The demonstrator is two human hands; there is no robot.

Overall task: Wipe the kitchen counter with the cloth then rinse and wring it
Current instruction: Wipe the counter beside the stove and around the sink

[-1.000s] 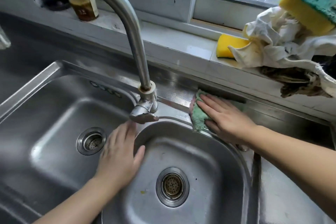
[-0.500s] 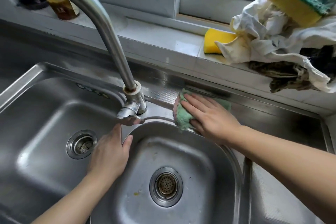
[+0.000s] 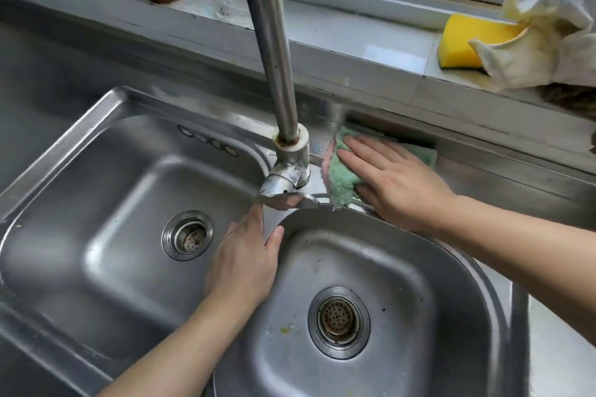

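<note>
Green cloth [image 3: 346,172] lies pressed under the right hand's [image 3: 398,185] flat, unclenched fingers [image 3: 361,147] beside the faucet [image 3: 274,51].

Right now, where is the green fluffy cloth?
The green fluffy cloth lies flat under the right hand on the steel ledge behind the right basin, just right of the tap base.

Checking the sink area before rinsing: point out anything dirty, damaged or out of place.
Brownish crust rings the faucet where the spout meets its base collar. Yellowish food specks lie in the right basin beside its drain strainer. Nothing looks broken.
</note>
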